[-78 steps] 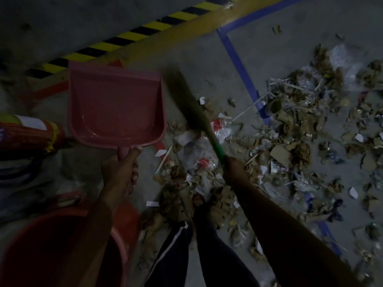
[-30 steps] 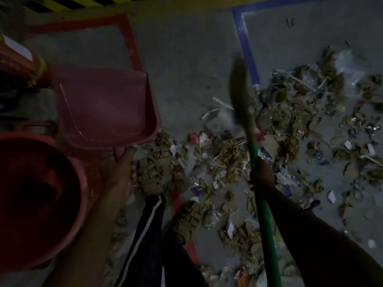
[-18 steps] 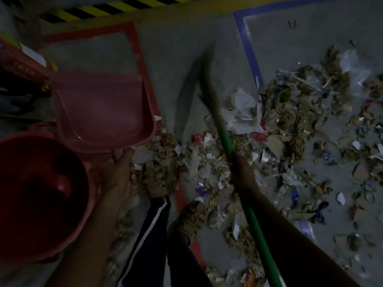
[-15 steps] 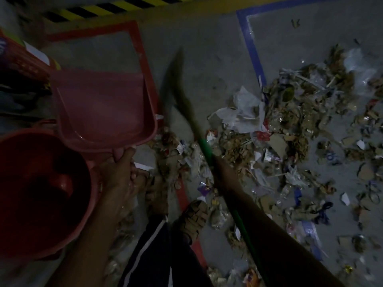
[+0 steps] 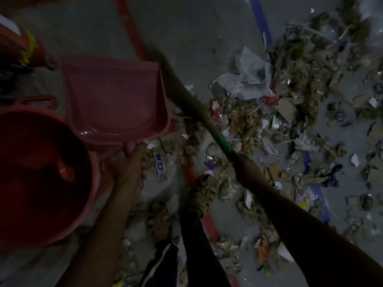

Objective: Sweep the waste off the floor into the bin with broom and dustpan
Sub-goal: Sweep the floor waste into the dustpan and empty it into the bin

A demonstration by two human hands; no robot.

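While the left hand point(image 5: 126, 166) kept its grip clamped on the handle of the pink plastic dustpan point(image 5: 116, 100), held beside the round red plastic bin point(image 5: 41, 175), the right hand point(image 5: 245, 169) was wrapped round the green-handled straw broom point(image 5: 186, 96). Mixed paper and cardboard waste point(image 5: 269, 121) lay strewn on the grey concrete floor point(image 5: 186, 27). Doing it well probably meant lowering the pan's lip flat to the floor and sweeping short strokes into it.

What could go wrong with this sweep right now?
1. The dustpan in the left hand looks empty and off the floor, so the broom may push litter underneath it.
2. The sandalled foot stands among the scraps and could scatter them.
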